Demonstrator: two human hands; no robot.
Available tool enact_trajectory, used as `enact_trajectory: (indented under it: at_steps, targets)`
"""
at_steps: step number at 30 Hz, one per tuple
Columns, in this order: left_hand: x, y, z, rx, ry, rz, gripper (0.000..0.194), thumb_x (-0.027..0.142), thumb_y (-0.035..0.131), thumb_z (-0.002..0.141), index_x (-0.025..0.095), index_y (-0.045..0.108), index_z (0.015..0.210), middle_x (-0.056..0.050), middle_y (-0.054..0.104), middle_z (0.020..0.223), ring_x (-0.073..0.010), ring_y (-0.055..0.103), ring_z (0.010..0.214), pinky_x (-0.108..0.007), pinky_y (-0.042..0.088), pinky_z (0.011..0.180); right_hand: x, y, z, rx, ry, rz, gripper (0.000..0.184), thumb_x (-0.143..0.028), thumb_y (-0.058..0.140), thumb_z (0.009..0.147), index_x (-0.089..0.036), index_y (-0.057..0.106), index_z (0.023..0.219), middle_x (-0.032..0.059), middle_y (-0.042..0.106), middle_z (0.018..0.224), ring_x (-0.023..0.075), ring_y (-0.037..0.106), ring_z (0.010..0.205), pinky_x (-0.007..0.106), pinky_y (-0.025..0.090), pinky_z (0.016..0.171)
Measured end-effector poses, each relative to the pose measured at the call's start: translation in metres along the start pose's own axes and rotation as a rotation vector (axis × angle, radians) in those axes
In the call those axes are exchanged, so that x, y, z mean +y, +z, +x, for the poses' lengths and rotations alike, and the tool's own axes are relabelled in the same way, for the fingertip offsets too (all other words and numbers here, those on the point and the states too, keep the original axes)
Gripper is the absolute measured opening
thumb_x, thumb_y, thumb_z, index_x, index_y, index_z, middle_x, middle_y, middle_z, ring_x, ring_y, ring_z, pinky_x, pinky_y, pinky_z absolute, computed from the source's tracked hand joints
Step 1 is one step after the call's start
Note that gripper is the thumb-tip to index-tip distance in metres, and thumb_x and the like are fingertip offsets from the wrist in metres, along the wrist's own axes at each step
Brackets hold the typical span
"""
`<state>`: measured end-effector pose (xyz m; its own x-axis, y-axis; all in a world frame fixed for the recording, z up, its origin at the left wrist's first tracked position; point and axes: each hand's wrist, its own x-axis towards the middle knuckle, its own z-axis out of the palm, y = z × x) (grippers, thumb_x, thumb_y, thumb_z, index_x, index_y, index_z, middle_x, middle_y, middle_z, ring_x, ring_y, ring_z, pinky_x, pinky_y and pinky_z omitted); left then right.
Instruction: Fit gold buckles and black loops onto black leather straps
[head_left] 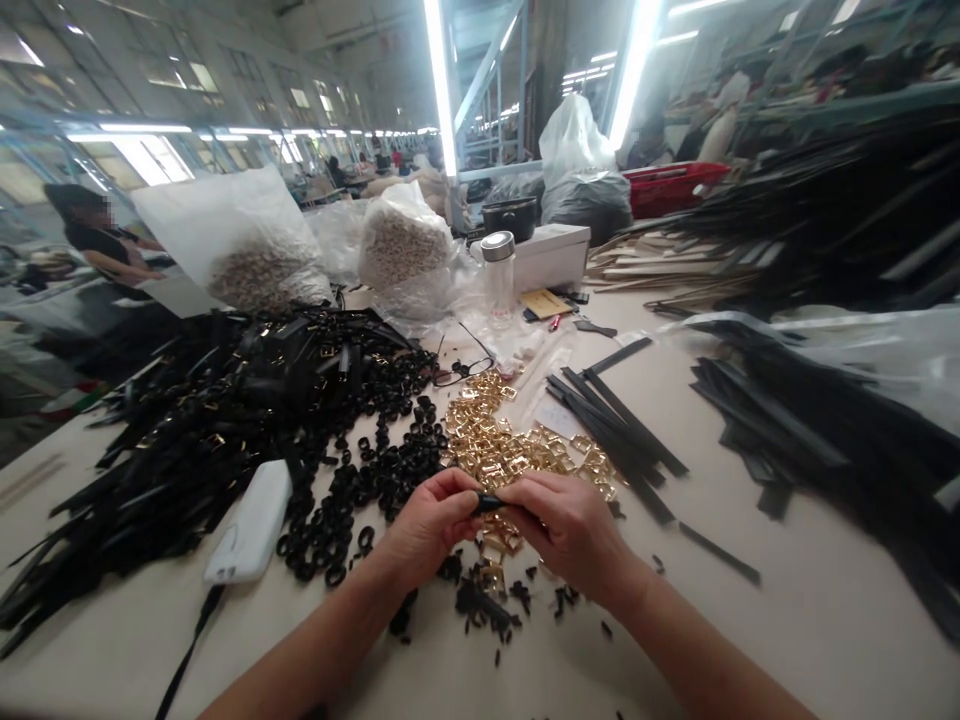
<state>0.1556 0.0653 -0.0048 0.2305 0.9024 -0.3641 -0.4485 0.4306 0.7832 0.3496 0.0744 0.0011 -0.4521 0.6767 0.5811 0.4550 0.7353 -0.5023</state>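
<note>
Between my two hands is a short black strap piece, mostly covered by fingers. My left hand pinches one end of it. At the other end, my right hand grips it with closed fingers. Just beyond the hands lies a heap of gold buckles. Small black loops are piled to the left of them. Dark scraps are scattered on the table below the hands. To the right of the buckles, several flat black strips lie fanned out.
A tangled mound of black straps covers the left side. In front of it is a white power bank with a cable. Eyeglasses, a glass bottle and filled plastic bags stand farther back. More black strips lie right.
</note>
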Motion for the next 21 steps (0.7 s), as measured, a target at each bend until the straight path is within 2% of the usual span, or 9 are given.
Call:
enact_trajectory:
  at_steps: [7, 11, 14, 21]
  targets:
    - [-0.005, 0.0, -0.001, -0.019, 0.093, 0.233, 0.022, 0.026, 0.083, 0.065, 0.013, 0.071, 0.078, -0.001, 0.067, 0.065, -0.0092, 0.058, 0.055, -0.02, 0.048, 0.055, -0.005, 0.006, 0.001, -0.01, -0.025, -0.054, 0.027, -0.027, 0.047, 0.097, -0.018, 0.061, 0.076, 0.0002, 0.058, 0.064, 0.012, 0.053, 0.058, 0.024, 0.037, 0.056]
    - [-0.004, -0.001, -0.002, 0.015, 0.168, 0.252, 0.023, 0.028, 0.082, 0.067, 0.015, 0.072, 0.083, -0.001, 0.068, 0.068, -0.0098, 0.059, 0.056, -0.021, 0.048, 0.057, -0.002, 0.005, 0.0, -0.011, 0.036, 0.017, 0.015, -0.028, 0.049, 0.095, -0.019, 0.062, 0.096, 0.0022, 0.069, 0.079, 0.0136, 0.064, 0.068, 0.023, 0.044, 0.062]
    - [-0.004, -0.003, -0.001, 0.048, 0.218, 0.258, 0.022, 0.028, 0.082, 0.067, 0.016, 0.07, 0.081, 0.001, 0.067, 0.066, -0.0093, 0.059, 0.055, -0.02, 0.048, 0.056, 0.001, 0.003, -0.001, -0.004, 0.136, 0.01, 0.021, -0.025, 0.046, 0.096, -0.02, 0.059, 0.111, 0.0012, 0.071, 0.078, 0.0139, 0.065, 0.062, 0.023, 0.044, 0.059]
    - [-0.016, -0.003, 0.002, 0.024, 0.15, 0.28, 0.022, 0.027, 0.082, 0.067, 0.016, 0.068, 0.079, 0.0, 0.069, 0.066, -0.0108, 0.062, 0.057, -0.022, 0.05, 0.058, -0.004, 0.01, -0.002, 0.073, 0.112, 0.052, 0.02, -0.026, 0.046, 0.097, -0.023, 0.062, 0.108, 0.0014, 0.074, 0.087, 0.0133, 0.069, 0.07, 0.021, 0.047, 0.063]
